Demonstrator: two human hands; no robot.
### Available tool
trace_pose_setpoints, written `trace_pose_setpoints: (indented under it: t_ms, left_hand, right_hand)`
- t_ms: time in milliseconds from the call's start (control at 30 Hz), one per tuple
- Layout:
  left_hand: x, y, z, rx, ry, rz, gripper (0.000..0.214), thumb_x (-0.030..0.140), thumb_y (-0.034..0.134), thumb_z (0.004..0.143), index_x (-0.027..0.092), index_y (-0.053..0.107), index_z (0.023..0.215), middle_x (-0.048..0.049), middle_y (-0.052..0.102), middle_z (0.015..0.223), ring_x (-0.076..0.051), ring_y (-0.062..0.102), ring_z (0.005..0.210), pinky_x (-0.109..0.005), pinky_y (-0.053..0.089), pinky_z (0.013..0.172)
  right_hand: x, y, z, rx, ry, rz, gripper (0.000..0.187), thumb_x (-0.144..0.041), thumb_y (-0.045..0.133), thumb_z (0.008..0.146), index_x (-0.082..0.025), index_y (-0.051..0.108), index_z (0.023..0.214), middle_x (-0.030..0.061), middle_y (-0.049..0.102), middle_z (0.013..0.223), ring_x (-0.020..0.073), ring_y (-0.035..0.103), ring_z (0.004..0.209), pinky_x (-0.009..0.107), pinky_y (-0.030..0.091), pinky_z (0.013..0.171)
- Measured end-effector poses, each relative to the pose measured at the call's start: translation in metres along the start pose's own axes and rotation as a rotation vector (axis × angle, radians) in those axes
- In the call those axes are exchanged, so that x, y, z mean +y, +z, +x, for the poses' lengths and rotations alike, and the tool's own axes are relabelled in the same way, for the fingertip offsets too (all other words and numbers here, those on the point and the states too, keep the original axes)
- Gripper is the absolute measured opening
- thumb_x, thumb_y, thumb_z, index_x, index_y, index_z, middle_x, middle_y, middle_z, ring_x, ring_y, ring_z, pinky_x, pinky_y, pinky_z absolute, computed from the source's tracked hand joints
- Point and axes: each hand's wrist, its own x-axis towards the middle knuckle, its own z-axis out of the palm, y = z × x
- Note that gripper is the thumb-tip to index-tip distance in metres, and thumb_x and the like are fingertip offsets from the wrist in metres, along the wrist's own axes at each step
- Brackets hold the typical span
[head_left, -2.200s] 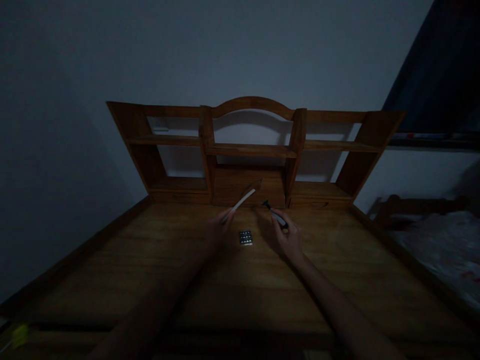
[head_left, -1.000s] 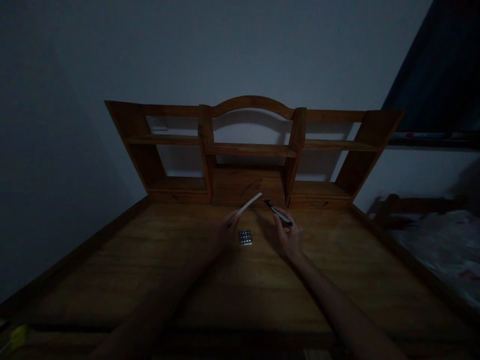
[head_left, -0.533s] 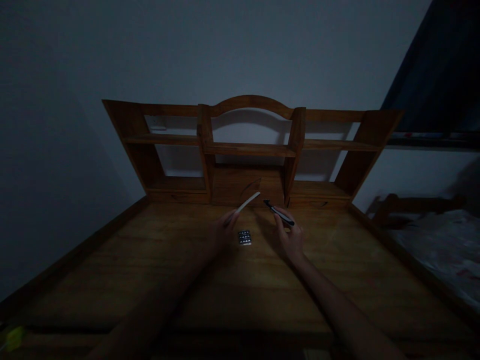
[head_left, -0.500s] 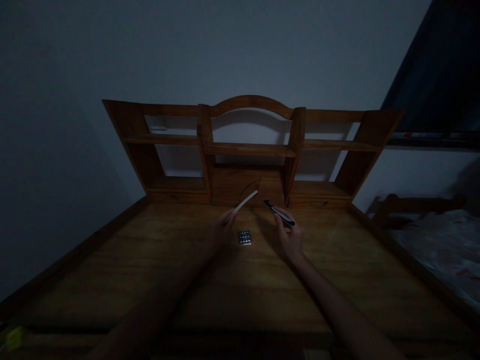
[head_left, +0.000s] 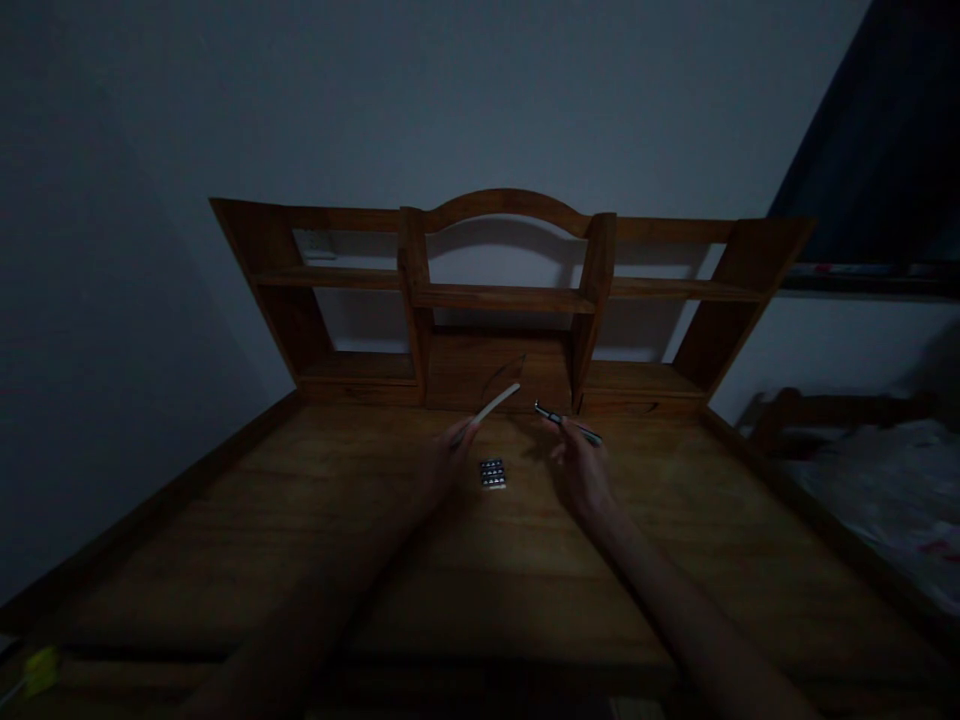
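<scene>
The room is dim. My left hand point(head_left: 447, 462) is closed on a thin white stick-like piece point(head_left: 495, 404) that points up and to the right. My right hand point(head_left: 583, 468) is closed on a slim dark tool point(head_left: 565, 424) with a small head at its far end, pointing left toward the white piece. The two tips are a short gap apart above the wooden desk point(head_left: 675, 540). Between my hands a small dark rectangular pack point(head_left: 492, 474) with rows of shiny bits lies flat on the desk.
A wooden hutch with open shelves point(head_left: 502, 298) stands along the desk's back edge against a pale wall. Raised wooden rails run down both desk sides. A bed with light bedding point(head_left: 885, 500) lies to the right. A small yellow-green object point(head_left: 39, 672) sits at the near left corner.
My right hand has tilted the dark tool flatter and shifted slightly right. The left hand and white piece stay almost where they were. The pack has not moved.
</scene>
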Motion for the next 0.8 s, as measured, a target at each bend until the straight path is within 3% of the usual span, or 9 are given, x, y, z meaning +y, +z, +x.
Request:
trace_pose_setpoints:
  t_ms: [67,167,333,467,567,667,800]
  left_hand:
    - [0.002,-0.002,0.0,-0.006,0.026,-0.066,0.045,0.054,0.044,0.091,0.024,0.063,0.12,-0.0029,0.066,0.109,-0.019,0.064,0.095,-0.03,0.049,0.085]
    - [0.009,0.0,-0.006,-0.057,0.071,-0.192,0.042,0.051,0.046,0.092,0.024,0.064,0.119,-0.0019,0.065,0.113,-0.017,0.062,0.101,-0.029,0.049,0.089]
    - [0.016,0.007,-0.013,-0.118,0.102,-0.225,0.039,0.048,0.048,0.091,0.026,0.062,0.121,0.0002,0.064,0.115,-0.016,0.062,0.103,-0.029,0.049,0.091]
    - [0.014,0.001,-0.007,-0.05,0.003,-0.152,0.041,0.05,0.046,0.092,0.022,0.064,0.116,-0.0011,0.065,0.111,-0.017,0.063,0.1,-0.031,0.049,0.089]
    - [0.015,-0.004,-0.006,-0.028,0.02,-0.199,0.041,0.05,0.045,0.093,0.021,0.064,0.116,-0.0014,0.064,0.113,-0.016,0.061,0.103,-0.029,0.047,0.092]
    - [0.018,0.001,-0.01,-0.104,0.083,-0.26,0.041,0.048,0.042,0.094,0.023,0.062,0.119,-0.0015,0.063,0.115,-0.015,0.06,0.105,-0.026,0.046,0.093]
    - [0.014,0.012,-0.014,-0.165,0.079,-0.089,0.043,0.051,0.04,0.094,0.026,0.061,0.122,-0.0029,0.064,0.113,-0.018,0.063,0.098,-0.03,0.048,0.085]
  right_hand:
    - [0.002,-0.01,0.01,-0.078,0.276,0.256,0.026,-0.026,0.069,0.081,-0.014,0.062,0.102,0.0109,0.062,0.115,0.0031,0.051,0.051,0.012,0.046,0.048]
    - [-0.001,-0.021,0.019,-0.056,0.428,0.433,0.021,-0.019,0.068,0.08,-0.015,0.061,0.099,0.0075,0.063,0.114,0.0029,0.051,0.051,0.011,0.046,0.046]
    - [-0.008,-0.017,0.017,-0.01,0.47,0.473,0.015,-0.014,0.065,0.081,-0.014,0.061,0.095,0.006,0.069,0.095,0.0071,0.055,0.051,0.015,0.049,0.045]
    - [-0.012,-0.012,0.015,-0.004,0.472,0.504,0.012,-0.012,0.063,0.083,-0.014,0.061,0.094,0.006,0.069,0.089,0.0089,0.056,0.051,0.017,0.05,0.046]
    - [-0.013,-0.012,0.014,-0.007,0.456,0.514,0.013,-0.011,0.062,0.084,-0.013,0.06,0.097,0.0067,0.069,0.09,0.0093,0.058,0.053,0.018,0.05,0.048]
    - [-0.012,-0.014,0.014,-0.035,0.472,0.537,0.014,-0.013,0.061,0.085,-0.011,0.06,0.099,0.007,0.069,0.093,0.0077,0.056,0.051,0.017,0.049,0.047]
    - [-0.008,-0.018,0.017,-0.035,0.463,0.522,0.014,-0.014,0.063,0.085,-0.012,0.06,0.099,0.0064,0.068,0.095,0.0067,0.054,0.05,0.016,0.048,0.045]
